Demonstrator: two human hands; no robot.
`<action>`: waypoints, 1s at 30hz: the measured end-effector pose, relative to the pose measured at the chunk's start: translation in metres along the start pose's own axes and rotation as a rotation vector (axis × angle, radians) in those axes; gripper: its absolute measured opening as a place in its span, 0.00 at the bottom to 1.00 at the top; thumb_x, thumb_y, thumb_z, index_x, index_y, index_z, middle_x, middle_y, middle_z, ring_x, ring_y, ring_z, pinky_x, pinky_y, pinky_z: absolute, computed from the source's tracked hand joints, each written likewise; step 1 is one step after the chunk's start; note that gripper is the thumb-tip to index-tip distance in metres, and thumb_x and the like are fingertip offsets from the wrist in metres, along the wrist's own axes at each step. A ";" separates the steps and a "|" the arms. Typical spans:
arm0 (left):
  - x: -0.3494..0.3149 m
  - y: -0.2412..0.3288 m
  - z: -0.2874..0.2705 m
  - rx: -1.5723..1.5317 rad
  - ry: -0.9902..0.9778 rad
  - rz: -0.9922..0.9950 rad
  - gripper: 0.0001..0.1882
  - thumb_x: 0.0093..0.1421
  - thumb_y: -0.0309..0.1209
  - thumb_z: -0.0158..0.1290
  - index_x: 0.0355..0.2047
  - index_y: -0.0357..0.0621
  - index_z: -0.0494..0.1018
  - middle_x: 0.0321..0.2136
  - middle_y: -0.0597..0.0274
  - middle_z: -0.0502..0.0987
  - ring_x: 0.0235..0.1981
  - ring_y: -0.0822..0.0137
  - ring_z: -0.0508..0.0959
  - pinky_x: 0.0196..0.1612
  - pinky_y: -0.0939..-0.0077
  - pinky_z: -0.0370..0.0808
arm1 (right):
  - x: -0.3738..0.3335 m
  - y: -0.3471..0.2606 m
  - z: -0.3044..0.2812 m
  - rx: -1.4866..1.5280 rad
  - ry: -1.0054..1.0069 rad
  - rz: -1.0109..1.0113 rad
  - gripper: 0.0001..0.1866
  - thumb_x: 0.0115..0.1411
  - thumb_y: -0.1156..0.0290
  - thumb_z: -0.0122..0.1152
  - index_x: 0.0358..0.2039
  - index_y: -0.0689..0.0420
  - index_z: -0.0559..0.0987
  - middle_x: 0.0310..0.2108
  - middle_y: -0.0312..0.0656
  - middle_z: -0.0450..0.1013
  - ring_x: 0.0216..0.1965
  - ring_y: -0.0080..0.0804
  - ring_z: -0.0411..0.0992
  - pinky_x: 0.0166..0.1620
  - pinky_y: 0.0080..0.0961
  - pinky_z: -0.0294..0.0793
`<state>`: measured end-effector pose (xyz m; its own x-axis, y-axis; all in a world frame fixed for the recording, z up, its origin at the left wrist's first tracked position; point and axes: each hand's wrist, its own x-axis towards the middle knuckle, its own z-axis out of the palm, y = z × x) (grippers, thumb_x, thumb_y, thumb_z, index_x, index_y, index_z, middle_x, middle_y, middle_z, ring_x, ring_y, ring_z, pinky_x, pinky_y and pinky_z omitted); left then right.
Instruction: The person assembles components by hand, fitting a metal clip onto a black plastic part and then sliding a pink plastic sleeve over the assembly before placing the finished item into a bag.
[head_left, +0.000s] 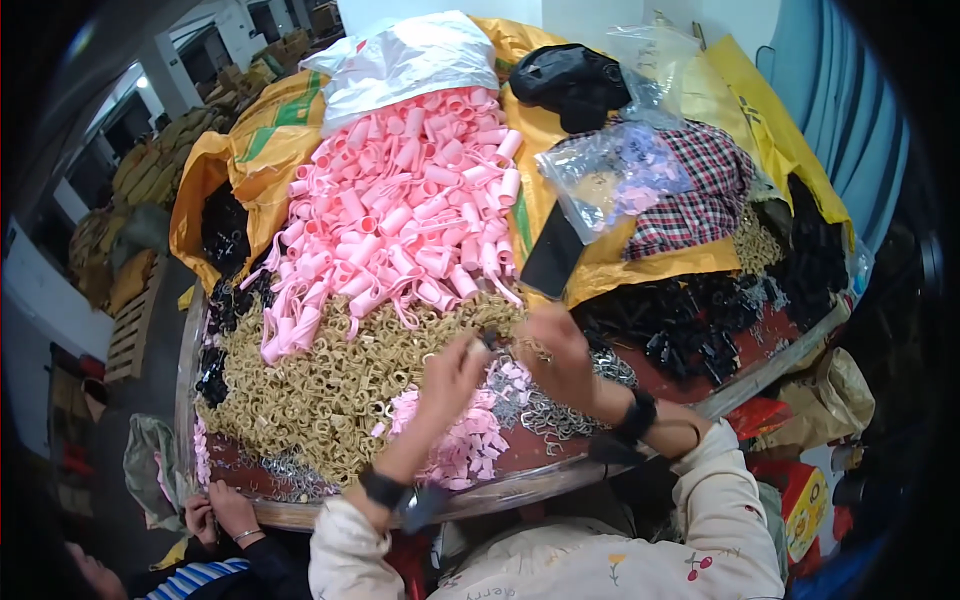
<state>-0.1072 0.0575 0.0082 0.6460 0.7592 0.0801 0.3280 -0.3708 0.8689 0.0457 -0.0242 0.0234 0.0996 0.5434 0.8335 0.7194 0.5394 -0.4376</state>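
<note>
My left hand (452, 372) and my right hand (560, 350) are raised close together over the middle of the heaped table. The left fingers pinch a small dark piece (488, 337), too blurred to name. Closed fingers on my right hand face it; what they hold is hidden. Beneath and left of the hands spread many tan ring-shaped clips (310, 400). Small flat pink pieces (468, 440) lie below the hands, beside shiny bent metal wire parts (555, 415). Pink plastic tubes with loop strips (400, 220) are piled beyond.
Black plastic parts (690, 330) cover the right side. A dark phone (552, 256), plaid cloth (700, 190), clear bag (600, 175) and black bag (570, 80) lie at back right. Another person's hands (222, 512) are at the lower-left table edge. Sacks (175, 150) line the left.
</note>
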 end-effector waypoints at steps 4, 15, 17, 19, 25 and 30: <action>0.084 -0.055 -0.026 0.318 0.197 0.175 0.13 0.48 0.32 0.50 0.32 0.37 0.69 0.18 0.51 0.72 0.22 0.55 0.73 0.27 0.67 0.68 | 0.028 0.109 0.061 -0.436 -0.215 0.395 0.10 0.50 0.68 0.50 0.30 0.61 0.70 0.31 0.52 0.67 0.34 0.41 0.67 0.35 0.32 0.66; 0.118 -0.079 -0.024 -0.111 0.158 -0.197 0.08 0.46 0.29 0.54 0.25 0.37 0.71 0.17 0.58 0.73 0.18 0.66 0.72 0.21 0.74 0.67 | 0.021 0.158 0.115 -0.430 -0.513 0.889 0.19 0.39 0.62 0.60 0.30 0.61 0.71 0.31 0.53 0.68 0.33 0.46 0.69 0.33 0.38 0.67; 0.110 -0.076 -0.034 -0.534 0.028 -0.375 0.07 0.48 0.26 0.53 0.28 0.37 0.72 0.19 0.62 0.73 0.17 0.74 0.71 0.19 0.81 0.66 | 0.015 0.146 0.102 -0.416 -0.460 0.721 0.19 0.39 0.63 0.60 0.30 0.60 0.71 0.30 0.52 0.68 0.32 0.46 0.69 0.32 0.38 0.67; 0.091 -0.070 -0.039 -0.644 0.025 -0.399 0.07 0.48 0.25 0.52 0.29 0.38 0.72 0.20 0.64 0.73 0.17 0.76 0.70 0.19 0.83 0.66 | 0.009 0.128 0.090 -0.377 -0.341 0.403 0.18 0.38 0.66 0.60 0.31 0.60 0.70 0.28 0.49 0.67 0.29 0.45 0.68 0.31 0.36 0.66; 0.020 -0.027 -0.038 -0.975 -0.054 -0.468 0.10 0.49 0.24 0.52 0.34 0.38 0.71 0.23 0.67 0.73 0.19 0.80 0.69 0.21 0.88 0.66 | 0.018 0.040 0.031 -0.235 -0.473 0.109 0.19 0.38 0.65 0.61 0.30 0.59 0.69 0.25 0.44 0.63 0.28 0.43 0.65 0.31 0.32 0.65; -0.018 -0.005 -0.019 -0.913 -0.137 -0.437 0.12 0.49 0.25 0.53 0.35 0.38 0.71 0.24 0.66 0.74 0.21 0.79 0.70 0.23 0.89 0.66 | 0.017 -0.005 -0.004 -0.268 -0.654 -0.063 0.16 0.39 0.64 0.60 0.27 0.58 0.67 0.25 0.42 0.61 0.29 0.40 0.64 0.31 0.30 0.64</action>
<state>-0.1336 0.0555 0.0116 0.6878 0.6414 -0.3400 -0.0596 0.5166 0.8541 0.0465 -0.0205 0.0407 -0.3200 0.8366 0.4446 0.8630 0.4510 -0.2276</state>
